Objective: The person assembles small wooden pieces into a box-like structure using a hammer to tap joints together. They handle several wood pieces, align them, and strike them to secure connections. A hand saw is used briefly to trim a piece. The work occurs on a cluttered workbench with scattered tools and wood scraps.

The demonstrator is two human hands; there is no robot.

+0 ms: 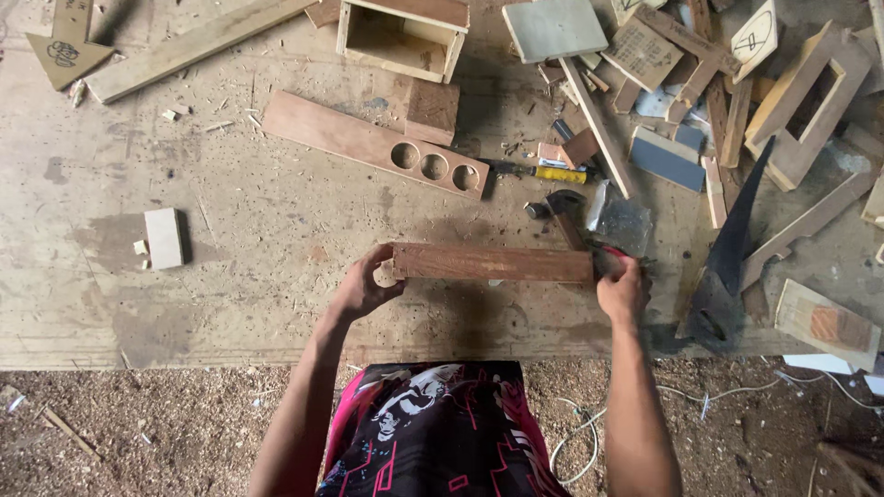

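Just both hands [368,285] on a reddish wooden board [493,262].

Two hands: the left hand [364,287] and right hand [622,293] each grip one end of one reddish plank [493,262]. Beyond the fingers lie one board with three round holes [378,145], one hammer [560,210], one yellow-handled screwdriver [543,172] and one open wooden box [402,35].
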